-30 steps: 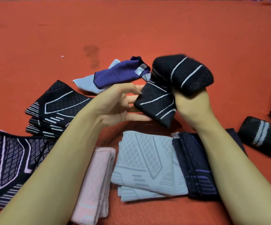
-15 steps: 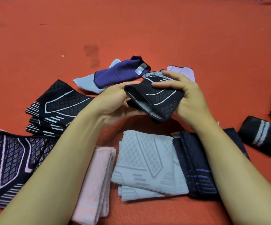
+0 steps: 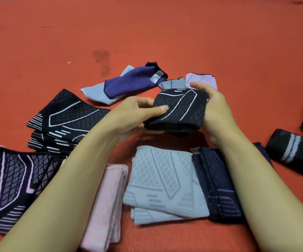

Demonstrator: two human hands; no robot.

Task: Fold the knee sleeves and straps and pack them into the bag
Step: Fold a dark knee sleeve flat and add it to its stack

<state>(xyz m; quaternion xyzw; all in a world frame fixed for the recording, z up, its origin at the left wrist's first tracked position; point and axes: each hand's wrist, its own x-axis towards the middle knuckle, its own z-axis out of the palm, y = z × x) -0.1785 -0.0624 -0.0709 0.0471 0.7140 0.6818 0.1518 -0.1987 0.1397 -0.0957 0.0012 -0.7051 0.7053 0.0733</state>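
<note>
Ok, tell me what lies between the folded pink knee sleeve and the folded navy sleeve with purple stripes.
The head view shows a folded light grey knee sleeve between the pink sleeve and the navy sleeve; its right edge touches the navy one.

An orange-red mat [image 3: 183,33] carries everything, with a darker stain [image 3: 101,57] left of centre in the upper half. At lower left lie two black patterned sleeves [image 3: 7,186] [image 3: 63,120]. A pink folded sleeve [image 3: 107,202], a light grey folded sleeve [image 3: 161,182] and a navy folded sleeve [image 3: 217,182] sit side by side along the bottom. Near centre lie a purple sleeve [image 3: 134,80] over a pale blue one [image 3: 96,92], with a lilac piece [image 3: 201,80] just right. A black rolled piece with grey stripes [image 3: 290,151] lies at the right edge.
</note>
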